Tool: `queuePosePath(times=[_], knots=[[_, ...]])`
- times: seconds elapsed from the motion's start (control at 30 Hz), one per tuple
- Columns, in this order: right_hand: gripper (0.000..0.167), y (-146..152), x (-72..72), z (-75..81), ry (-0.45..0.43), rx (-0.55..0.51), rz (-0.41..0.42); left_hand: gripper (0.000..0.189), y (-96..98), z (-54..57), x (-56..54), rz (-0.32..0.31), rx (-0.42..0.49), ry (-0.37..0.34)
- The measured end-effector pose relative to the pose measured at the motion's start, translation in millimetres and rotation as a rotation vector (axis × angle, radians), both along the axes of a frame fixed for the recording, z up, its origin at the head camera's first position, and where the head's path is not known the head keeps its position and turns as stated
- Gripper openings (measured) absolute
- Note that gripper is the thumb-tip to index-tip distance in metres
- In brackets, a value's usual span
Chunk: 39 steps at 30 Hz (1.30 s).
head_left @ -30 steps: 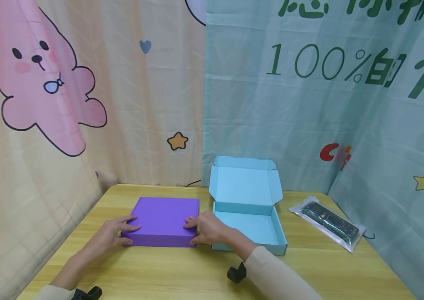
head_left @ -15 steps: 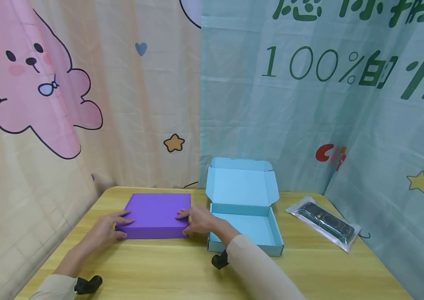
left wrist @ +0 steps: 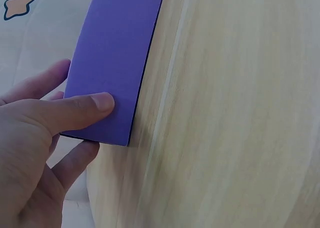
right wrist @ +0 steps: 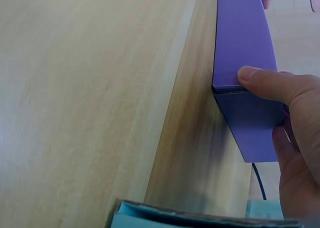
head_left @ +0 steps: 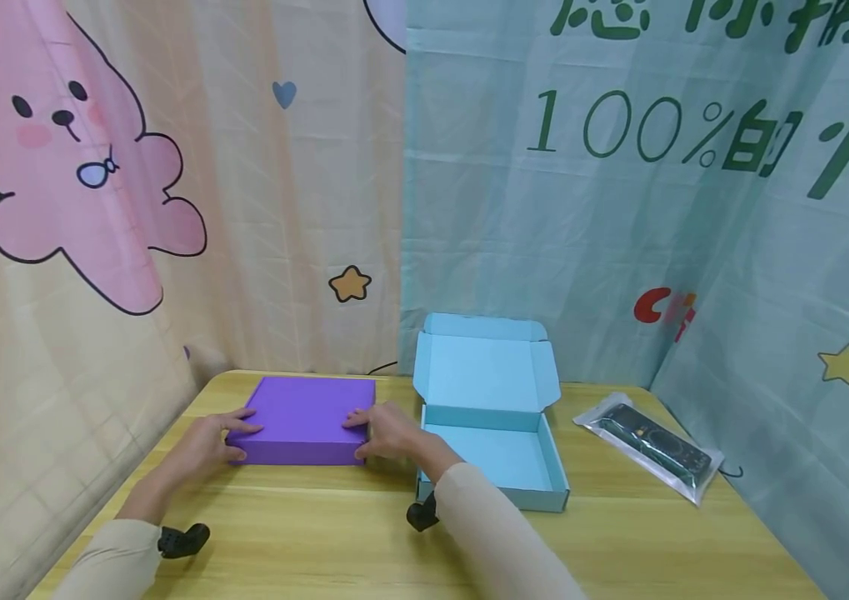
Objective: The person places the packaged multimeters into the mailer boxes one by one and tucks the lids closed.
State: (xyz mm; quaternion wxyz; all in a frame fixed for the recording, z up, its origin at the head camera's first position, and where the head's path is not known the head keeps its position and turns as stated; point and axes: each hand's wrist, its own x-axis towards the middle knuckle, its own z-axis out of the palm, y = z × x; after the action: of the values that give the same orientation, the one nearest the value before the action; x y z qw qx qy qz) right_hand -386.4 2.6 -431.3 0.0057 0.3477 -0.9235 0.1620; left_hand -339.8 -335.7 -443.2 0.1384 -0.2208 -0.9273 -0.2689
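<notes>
A closed purple cardboard box (head_left: pixel 304 408) lies flat on the left part of the wooden table. My left hand (head_left: pixel 202 446) grips its near left corner. In the left wrist view the thumb (left wrist: pixel 102 104) lies across the front face, with other fingers around the end and top. At the opposite end my right hand (head_left: pixel 392 432) holds the near right corner. Its thumb (right wrist: pixel 250 77) presses the front face by the edge in the right wrist view, while fingers reach onto the top. Beside the right forearm stands a light blue box (head_left: pixel 486 367) with its lid raised.
A clear plastic packet (head_left: pixel 649 446) with a dark item inside lies at the table's right. Curtains (head_left: pixel 274 192) hang behind and beside the table (head_left: pixel 304 533). The blue box's rim (right wrist: pixel 165 215) is close to the right wrist.
Both hands have pushed the purple box toward the back of the table and slightly left, away from the blue box. The blue box and the packet stay put; the view has shifted a little.
</notes>
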Motion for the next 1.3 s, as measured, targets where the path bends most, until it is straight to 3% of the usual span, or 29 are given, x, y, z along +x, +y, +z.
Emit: queuePosePath(times=[0.2, 0.37, 0.53, 0.63, 0.77, 0.9, 1.17, 1.3], knots=[[0.055, 5, -0.1, -0.1, -0.008, -0.016, 0.016, 0.040, -0.3, 6.5, 1.9, -0.021, 0.024, -0.058], [0.059, 17, -2.5, 13.2, -0.082, -0.109, -0.018, 0.047, 6.2, 20.7, -3.7, -0.038, 0.034, -0.117], [0.062, 37, -5.1, 29.4, -0.050, -0.151, 0.011, 0.049, 19.6, 32.5, -7.8, 0.002, 0.036, -0.104], [0.064, 49, -5.6, 36.7, -0.052, -0.165, 0.008, 0.046, 30.0, 40.3, -9.5, -0.007, 0.076, -0.082], [0.066, 64, -5.1, 45.9, -0.066, -0.163, -0.014, 0.044, 44.4, 50.1, -11.4, -0.067, 0.150, -0.069], [0.068, 78, -4.8, 52.1, -0.059, -0.170, -0.013, 0.044, 57.1, 57.1, -10.4, -0.073, 0.179, -0.078], [0.067, 106, -2.2, 57.7, -0.062, -0.191, -0.040, 0.041, 83.3, 61.5, -11.9, -0.106, 0.228, -0.093], [0.067, 121, -1.8, 60.7, -0.051, -0.197, -0.046, 0.039, 94.3, 61.1, -14.2, -0.094, 0.254, -0.098]])
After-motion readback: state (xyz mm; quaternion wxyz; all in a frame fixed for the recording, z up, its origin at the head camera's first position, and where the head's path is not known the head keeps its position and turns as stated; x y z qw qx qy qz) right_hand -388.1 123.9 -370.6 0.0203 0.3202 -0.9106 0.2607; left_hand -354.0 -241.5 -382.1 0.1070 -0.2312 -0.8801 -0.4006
